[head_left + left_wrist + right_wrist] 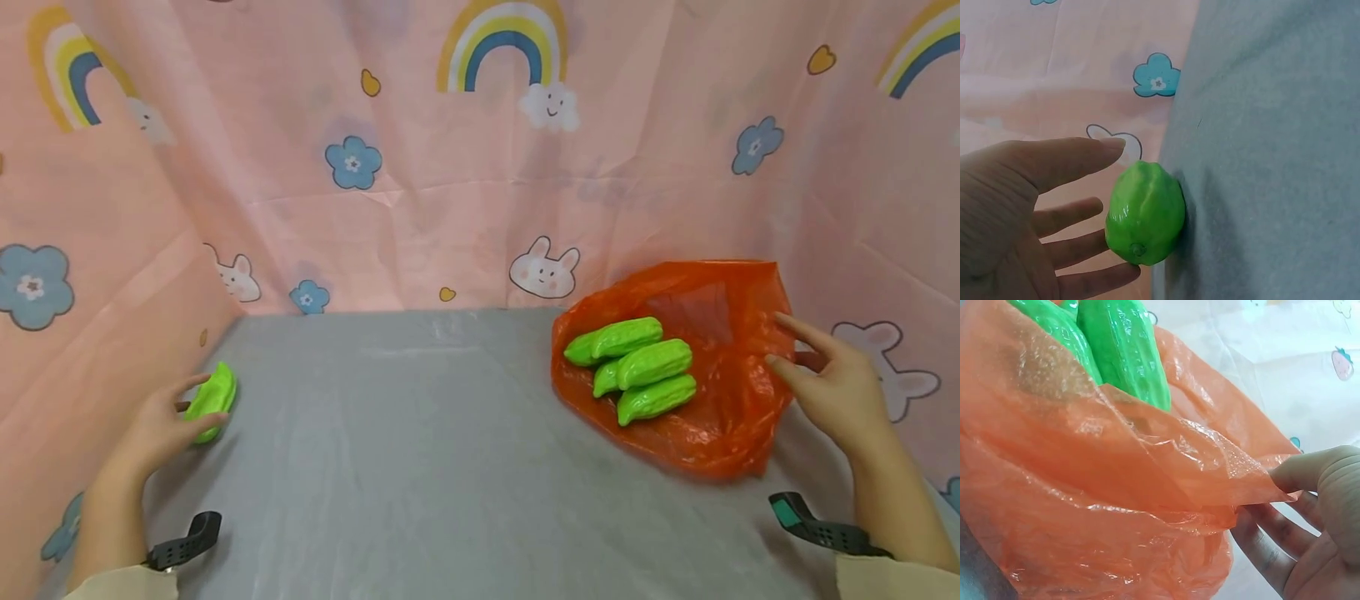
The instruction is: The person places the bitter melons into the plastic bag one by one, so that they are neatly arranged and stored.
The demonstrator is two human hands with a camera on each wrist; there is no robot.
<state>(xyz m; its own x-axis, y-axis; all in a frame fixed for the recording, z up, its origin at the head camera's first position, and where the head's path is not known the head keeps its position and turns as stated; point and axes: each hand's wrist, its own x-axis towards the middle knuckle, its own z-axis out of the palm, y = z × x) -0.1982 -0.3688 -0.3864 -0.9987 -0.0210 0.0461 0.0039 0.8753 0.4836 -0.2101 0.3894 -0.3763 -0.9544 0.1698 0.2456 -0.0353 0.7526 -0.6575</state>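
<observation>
At the left, a glossy green bitter melon (213, 400) lies on the grey surface beside the patterned cloth. My left hand (161, 425) is around it, thumb and fingers spread. In the left wrist view, fingertips reach the side of the melon (1146, 215), while the thumb stands apart above it. An orange-red plastic bag (720, 417) lies with its mouth open at the right. Several bitter melons (654, 364) are piled in it. My right hand (843, 383) pinches the bag's right edge; in the right wrist view the thumb overlaps the film (1210, 481) and the other fingers are behind it.
Pink cloth (450, 217) with rainbows, flowers and rabbits hangs as walls at the back and both sides. Grey cloth (420, 467) covers the work surface between the hands. A black band (183, 542) is on the left wrist, another band (817, 525) on the right.
</observation>
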